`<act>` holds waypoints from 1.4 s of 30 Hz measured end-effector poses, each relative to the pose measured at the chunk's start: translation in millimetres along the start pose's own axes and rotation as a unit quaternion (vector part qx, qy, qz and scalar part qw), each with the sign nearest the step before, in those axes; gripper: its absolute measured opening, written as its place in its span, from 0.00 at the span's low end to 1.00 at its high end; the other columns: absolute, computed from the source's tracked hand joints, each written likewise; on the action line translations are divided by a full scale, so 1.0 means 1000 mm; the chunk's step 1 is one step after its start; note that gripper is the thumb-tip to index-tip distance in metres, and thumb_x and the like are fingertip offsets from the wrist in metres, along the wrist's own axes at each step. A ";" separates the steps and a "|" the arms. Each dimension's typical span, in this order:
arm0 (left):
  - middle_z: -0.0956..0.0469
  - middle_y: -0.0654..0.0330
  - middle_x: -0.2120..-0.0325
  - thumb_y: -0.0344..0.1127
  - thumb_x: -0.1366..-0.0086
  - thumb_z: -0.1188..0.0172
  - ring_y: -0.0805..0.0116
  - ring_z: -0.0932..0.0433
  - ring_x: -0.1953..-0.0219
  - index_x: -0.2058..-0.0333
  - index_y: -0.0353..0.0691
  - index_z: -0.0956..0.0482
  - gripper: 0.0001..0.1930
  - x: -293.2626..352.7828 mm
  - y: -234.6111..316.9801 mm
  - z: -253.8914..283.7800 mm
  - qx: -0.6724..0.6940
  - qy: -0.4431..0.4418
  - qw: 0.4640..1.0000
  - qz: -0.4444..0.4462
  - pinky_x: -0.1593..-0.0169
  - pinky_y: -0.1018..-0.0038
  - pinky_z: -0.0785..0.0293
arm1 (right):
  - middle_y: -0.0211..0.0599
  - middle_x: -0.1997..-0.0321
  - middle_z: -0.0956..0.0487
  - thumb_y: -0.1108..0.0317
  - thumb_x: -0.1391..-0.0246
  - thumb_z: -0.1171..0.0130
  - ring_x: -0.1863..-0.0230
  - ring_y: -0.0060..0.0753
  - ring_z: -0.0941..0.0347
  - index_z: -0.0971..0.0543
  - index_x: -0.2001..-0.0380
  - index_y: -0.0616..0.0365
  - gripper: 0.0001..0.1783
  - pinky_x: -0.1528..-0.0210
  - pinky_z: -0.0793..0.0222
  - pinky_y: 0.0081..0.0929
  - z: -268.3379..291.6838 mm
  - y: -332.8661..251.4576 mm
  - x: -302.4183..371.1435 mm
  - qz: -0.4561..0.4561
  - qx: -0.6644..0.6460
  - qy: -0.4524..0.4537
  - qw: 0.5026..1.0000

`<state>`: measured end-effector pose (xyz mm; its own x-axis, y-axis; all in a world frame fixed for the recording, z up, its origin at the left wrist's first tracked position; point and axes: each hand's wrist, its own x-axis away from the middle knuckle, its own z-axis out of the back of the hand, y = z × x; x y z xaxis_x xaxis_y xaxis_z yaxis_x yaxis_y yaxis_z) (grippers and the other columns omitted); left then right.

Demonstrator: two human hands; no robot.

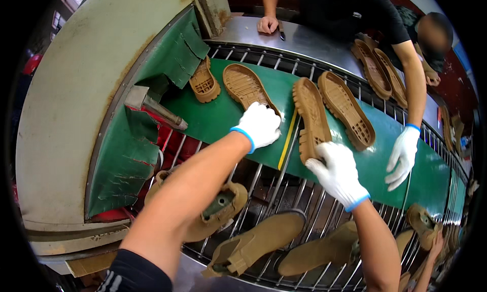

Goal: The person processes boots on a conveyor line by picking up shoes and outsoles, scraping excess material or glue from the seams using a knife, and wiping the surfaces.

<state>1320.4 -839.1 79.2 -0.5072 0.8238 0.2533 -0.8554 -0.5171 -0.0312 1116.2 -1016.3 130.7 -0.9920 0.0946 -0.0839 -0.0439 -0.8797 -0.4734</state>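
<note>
My left hand point(258, 124), in a white knit glove with a blue cuff, closes on the near end of a tan shoe sole point(243, 84) lying on the green belt point(213, 117). My right hand point(337, 173), gloved alike, grips the near end of a second tan sole point(310, 109), which is tilted so its lugged side edge shows. Just right of it lies another sole point(347, 109), hollow grid side up. A further sole point(204, 81) is partly under the torn green flaps at the left. My fingertips are partly hidden behind the soles.
A beige machine housing point(81, 89) with torn green flaps point(127, 165) stands left. Tan boots point(264, 236) lie along the metal rollers nearest me. Across the belt, a co-worker's gloved hand point(403, 157) hangs over it; a knife point(281, 30) and more soles point(373, 69) lie on the metal ledge.
</note>
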 end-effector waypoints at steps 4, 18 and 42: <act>0.19 0.46 0.66 0.55 0.30 0.39 0.42 0.19 0.59 0.63 0.36 0.19 0.23 0.060 0.026 0.039 0.161 0.300 0.940 -0.004 0.49 0.53 0.24 | 0.36 0.58 0.17 0.65 0.37 0.35 0.55 0.25 0.20 0.20 0.50 0.65 0.18 0.49 0.23 0.27 0.059 -0.061 0.103 -0.227 -0.499 0.104 0.830; 0.21 0.51 0.39 0.45 0.40 0.26 0.60 0.17 0.42 0.30 0.30 0.34 0.44 0.453 0.254 0.136 0.675 0.270 0.687 -0.001 0.37 0.63 0.21 | 0.61 0.22 0.38 0.52 0.28 0.40 0.26 0.53 0.30 0.44 0.23 0.64 0.42 0.24 0.30 0.44 0.051 -0.161 0.395 -0.082 -0.522 0.304 0.793; 0.23 0.42 0.46 0.29 0.45 0.27 0.35 0.25 0.40 0.49 0.30 0.22 0.25 0.735 0.171 -0.122 0.160 0.438 0.884 -0.017 0.30 0.43 0.32 | 0.49 0.45 0.18 0.50 0.39 0.30 0.38 0.51 0.23 0.23 0.38 0.59 0.32 0.25 0.41 0.62 -0.115 -0.343 0.527 0.099 0.004 0.076 0.992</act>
<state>788.0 -293.7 141.6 -0.4883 0.6317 -0.6021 -0.8694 -0.4116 0.2733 622.2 -611.1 147.9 -0.9521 -0.0116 -0.3055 0.1483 -0.8913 -0.4285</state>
